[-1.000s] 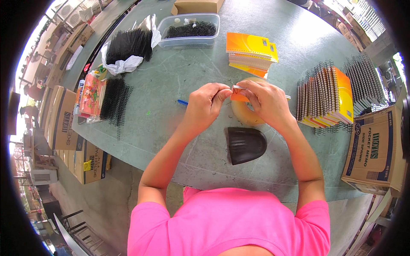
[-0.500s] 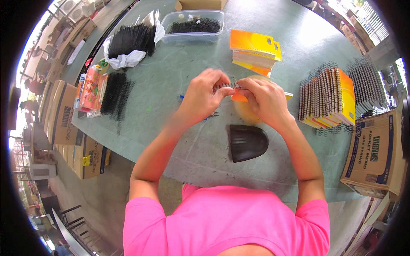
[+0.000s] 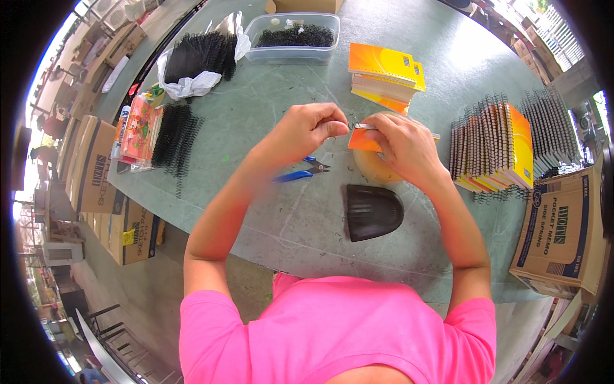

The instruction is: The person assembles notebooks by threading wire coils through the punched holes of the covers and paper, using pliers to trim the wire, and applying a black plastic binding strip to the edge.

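The notebook (image 3: 362, 141), small with an orange cover, is located above the tabletop (image 3: 281, 233), in front of the person. In this view it overlaps the far part of a yellowish ring-shaped roll (image 3: 373, 169).

Right hand (image 3: 407, 146): fingers grasping the notebook, thumb on the orange cover. Left hand (image 3: 310, 131): thumb and forefinger bent toward each other, tips just beside the notebook's left edge. A short dark piece of wire shows at that edge; whether the left fingers grip it cannot be determined.

Near side of the roll: a dark brown, half-oval object (image 3: 375, 213) lies on the tabletop. Left of the roll: blue-handled cutters (image 3: 313, 169) lie with blades apart, pointing right.

Beyond the hands: a stack of orange and yellow notebooks (image 3: 385, 67). Right: a row of spiral-bound notebooks (image 3: 489, 144) stands on edge, with a second row of notebooks (image 3: 551, 128) with dark coils behind it. A cardboard box (image 3: 550, 230) is positioned at the right edge of the tabletop.

Far left: a clear plastic tub (image 3: 288, 56) contains black coils (image 3: 297, 36). Beside it, a bundle of black coils (image 3: 203, 56) rests in a white plastic bag (image 3: 194, 85). Nearer, another coil bundle (image 3: 176, 136) lies beside a pack with a colourful printed cover (image 3: 138, 133).
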Action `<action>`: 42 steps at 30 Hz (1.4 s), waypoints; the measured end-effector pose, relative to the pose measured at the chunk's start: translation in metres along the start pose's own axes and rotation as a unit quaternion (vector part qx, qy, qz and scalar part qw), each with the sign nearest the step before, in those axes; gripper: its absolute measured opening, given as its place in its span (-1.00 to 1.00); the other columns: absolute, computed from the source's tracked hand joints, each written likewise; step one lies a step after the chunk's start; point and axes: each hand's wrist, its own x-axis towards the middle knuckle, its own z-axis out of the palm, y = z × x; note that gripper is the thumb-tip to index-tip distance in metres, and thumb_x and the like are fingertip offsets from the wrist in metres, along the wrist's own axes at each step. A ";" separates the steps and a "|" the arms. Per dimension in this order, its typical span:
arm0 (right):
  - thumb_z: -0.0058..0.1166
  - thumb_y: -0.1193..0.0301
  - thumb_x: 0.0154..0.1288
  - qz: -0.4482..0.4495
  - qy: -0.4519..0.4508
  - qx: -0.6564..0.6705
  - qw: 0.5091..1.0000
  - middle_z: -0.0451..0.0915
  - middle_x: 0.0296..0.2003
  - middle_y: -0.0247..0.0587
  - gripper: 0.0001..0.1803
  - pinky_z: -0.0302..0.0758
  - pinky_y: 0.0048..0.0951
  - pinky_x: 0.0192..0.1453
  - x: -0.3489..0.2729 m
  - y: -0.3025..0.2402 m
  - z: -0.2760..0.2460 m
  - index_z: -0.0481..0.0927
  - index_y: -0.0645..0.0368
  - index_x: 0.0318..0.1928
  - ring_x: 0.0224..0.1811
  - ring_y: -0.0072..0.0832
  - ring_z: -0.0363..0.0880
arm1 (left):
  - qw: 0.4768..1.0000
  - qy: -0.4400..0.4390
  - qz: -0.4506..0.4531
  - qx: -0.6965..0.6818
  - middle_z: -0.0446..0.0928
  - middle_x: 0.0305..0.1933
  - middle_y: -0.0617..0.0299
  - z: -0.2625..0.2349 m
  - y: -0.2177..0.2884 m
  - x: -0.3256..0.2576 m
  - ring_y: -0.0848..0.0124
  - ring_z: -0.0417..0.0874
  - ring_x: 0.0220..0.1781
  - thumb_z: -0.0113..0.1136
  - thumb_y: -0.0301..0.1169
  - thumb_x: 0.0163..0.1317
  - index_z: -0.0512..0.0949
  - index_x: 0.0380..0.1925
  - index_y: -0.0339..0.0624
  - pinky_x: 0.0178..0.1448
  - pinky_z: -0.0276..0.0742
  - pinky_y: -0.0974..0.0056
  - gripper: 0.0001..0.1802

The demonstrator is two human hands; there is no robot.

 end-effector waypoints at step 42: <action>0.06 0.31 0.25 0.060 0.077 0.073 0.993 0.61 -0.28 -0.18 -0.82 0.45 -0.17 -0.21 0.001 -0.006 0.008 0.49 0.14 -0.25 -0.25 -0.18 0.59 | 0.945 -0.061 -0.069 0.313 0.47 -0.28 -0.09 -0.019 0.068 -0.027 -0.05 0.50 -0.20 0.02 -0.24 0.24 0.34 -0.15 -0.21 -0.10 0.38 0.04 -0.70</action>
